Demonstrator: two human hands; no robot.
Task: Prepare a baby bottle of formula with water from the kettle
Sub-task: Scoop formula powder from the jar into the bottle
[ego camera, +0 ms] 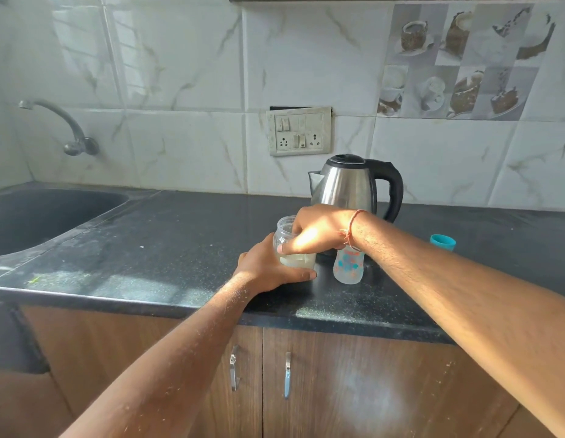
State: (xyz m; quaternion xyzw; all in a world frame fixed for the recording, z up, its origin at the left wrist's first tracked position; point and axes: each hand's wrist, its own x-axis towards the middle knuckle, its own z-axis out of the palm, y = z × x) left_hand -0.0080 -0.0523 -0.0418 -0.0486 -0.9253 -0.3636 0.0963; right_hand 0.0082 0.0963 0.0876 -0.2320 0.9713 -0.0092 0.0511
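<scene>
A clear jar (pixel 286 230) with whitish powder in its lower part stands on the black counter (pixel 180 248). My left hand (pixel 268 267) wraps around the jar's base. My right hand (pixel 319 230) reaches over the jar's open top with its fingers at or inside the mouth; what it holds is hidden. Just to the right stands a clear baby bottle (pixel 349 268) with blue and orange print, its top hidden behind my right wrist. A steel kettle (pixel 350 184) with a black handle stands behind them by the wall.
A teal bottle cap (pixel 443 242) lies on the counter to the right. A dark sink (pixel 37 216) with a wall tap (pixel 63 124) is at the left. A switch and socket plate (pixel 299 131) is on the tiled wall above the kettle. Wooden cabinet doors are below.
</scene>
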